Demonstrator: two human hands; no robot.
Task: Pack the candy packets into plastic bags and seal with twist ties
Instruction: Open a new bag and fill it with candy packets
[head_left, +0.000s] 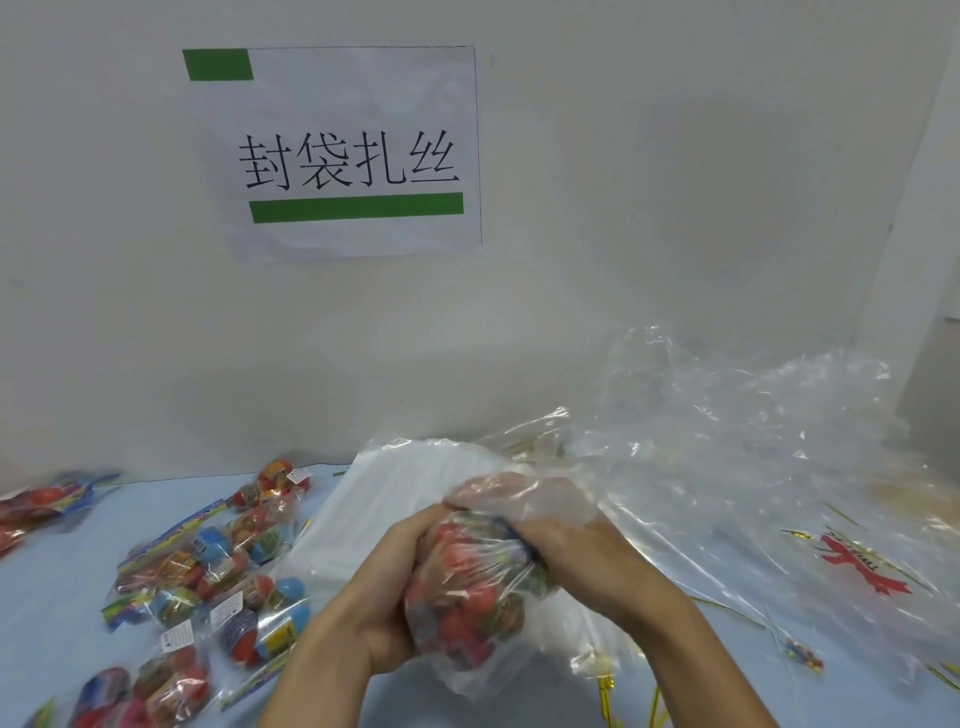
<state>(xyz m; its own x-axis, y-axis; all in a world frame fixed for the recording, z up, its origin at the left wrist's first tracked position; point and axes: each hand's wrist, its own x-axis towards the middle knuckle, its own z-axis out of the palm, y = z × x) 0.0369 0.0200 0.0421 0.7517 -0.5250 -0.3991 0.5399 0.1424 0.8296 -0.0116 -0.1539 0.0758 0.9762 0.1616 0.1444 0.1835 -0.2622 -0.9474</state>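
Both hands gripping one filled plastic bag (467, 597) low in front of the wall sign (337, 156): left hand (384, 587) curled round its side, right hand (566, 545) bunching the neck, likely to gather it for tying. Gold twist ties (605, 696) scattered below the bag, too thin to count; roughly five loose candy packets (208, 571) left of it, crumpled empty bags (753, 441) to its right
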